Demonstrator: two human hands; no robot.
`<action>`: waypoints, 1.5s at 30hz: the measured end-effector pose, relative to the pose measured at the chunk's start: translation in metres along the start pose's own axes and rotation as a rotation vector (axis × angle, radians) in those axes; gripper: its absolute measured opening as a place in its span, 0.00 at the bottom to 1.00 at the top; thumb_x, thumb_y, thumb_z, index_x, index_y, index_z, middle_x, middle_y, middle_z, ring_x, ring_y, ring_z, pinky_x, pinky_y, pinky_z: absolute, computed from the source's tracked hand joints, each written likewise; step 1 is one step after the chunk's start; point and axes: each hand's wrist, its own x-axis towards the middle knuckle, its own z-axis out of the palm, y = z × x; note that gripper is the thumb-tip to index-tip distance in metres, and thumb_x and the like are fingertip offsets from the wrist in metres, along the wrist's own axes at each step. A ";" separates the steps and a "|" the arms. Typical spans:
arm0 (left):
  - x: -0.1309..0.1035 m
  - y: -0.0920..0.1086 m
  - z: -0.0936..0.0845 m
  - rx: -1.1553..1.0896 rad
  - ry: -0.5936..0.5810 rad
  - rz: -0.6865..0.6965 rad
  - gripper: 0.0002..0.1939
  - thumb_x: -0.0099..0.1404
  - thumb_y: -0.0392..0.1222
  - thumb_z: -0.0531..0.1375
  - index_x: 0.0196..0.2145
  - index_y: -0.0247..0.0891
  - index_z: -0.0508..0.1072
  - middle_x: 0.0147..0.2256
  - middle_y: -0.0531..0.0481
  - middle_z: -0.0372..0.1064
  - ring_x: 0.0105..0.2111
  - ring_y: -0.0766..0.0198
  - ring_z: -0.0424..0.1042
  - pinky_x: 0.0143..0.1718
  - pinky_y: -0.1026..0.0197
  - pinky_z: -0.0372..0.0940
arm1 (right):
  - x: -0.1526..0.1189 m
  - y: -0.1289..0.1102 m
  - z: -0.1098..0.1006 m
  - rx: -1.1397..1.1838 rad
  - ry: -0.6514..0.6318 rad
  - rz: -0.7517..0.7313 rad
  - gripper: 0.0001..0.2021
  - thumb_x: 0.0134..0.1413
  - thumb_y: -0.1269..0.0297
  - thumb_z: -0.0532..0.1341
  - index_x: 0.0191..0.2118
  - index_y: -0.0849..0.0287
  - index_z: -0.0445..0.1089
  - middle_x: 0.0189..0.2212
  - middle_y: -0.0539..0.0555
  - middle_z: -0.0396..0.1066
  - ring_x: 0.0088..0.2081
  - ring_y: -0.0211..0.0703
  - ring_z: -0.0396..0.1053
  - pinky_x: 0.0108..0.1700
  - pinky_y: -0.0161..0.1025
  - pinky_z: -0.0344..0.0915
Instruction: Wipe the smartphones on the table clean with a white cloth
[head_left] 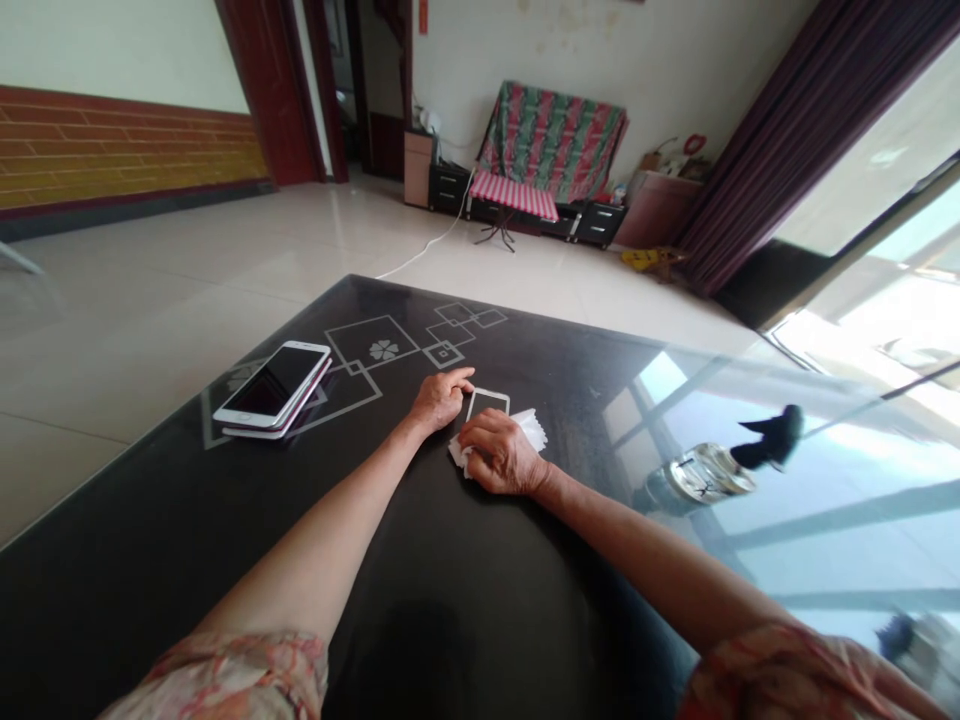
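Note:
On the dark tabletop in front of me lies a white-framed smartphone, partly covered. My right hand is closed on a crumpled white tissue and presses it over the phone's lower part. At the phone's upper left corner is my left hand, its index finger reaching to the edge and the other fingers curled, holding the phone at that side. Most of the screen is hidden by my right hand and the tissue.
Left on the glossy black table is a stack of phones, a white one on top. A clear bottle with a black spray head is at the right. Beyond are a striped folding table and dark curtains.

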 end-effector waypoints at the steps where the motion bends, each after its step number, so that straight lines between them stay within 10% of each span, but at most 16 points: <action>1: 0.000 0.001 0.000 0.003 -0.008 -0.012 0.27 0.57 0.26 0.50 0.52 0.38 0.72 0.39 0.55 0.78 0.44 0.66 0.75 0.52 0.64 0.65 | 0.000 -0.001 0.000 -0.019 -0.007 0.009 0.07 0.46 0.73 0.54 0.32 0.57 0.66 0.34 0.54 0.71 0.35 0.43 0.65 0.43 0.42 0.61; 14: -0.029 0.011 -0.003 0.031 0.090 -0.116 0.27 0.56 0.26 0.52 0.53 0.36 0.70 0.42 0.52 0.77 0.46 0.65 0.74 0.53 0.64 0.64 | -0.027 -0.039 -0.006 -0.171 0.083 0.309 0.08 0.55 0.71 0.56 0.37 0.59 0.71 0.40 0.56 0.72 0.40 0.45 0.66 0.46 0.42 0.60; 26: -0.044 0.016 -0.003 0.093 0.060 -0.081 0.27 0.56 0.26 0.52 0.52 0.38 0.71 0.41 0.54 0.77 0.45 0.66 0.74 0.53 0.65 0.64 | -0.024 0.015 -0.009 -0.176 0.182 0.543 0.09 0.56 0.70 0.55 0.36 0.59 0.74 0.36 0.55 0.74 0.39 0.44 0.69 0.47 0.39 0.60; 45: -0.042 0.015 -0.001 0.105 0.063 0.001 0.26 0.57 0.28 0.53 0.52 0.40 0.71 0.40 0.56 0.78 0.43 0.65 0.75 0.51 0.65 0.65 | -0.018 0.023 -0.006 -0.305 0.221 0.593 0.10 0.55 0.69 0.54 0.34 0.58 0.74 0.37 0.56 0.74 0.38 0.45 0.69 0.45 0.40 0.62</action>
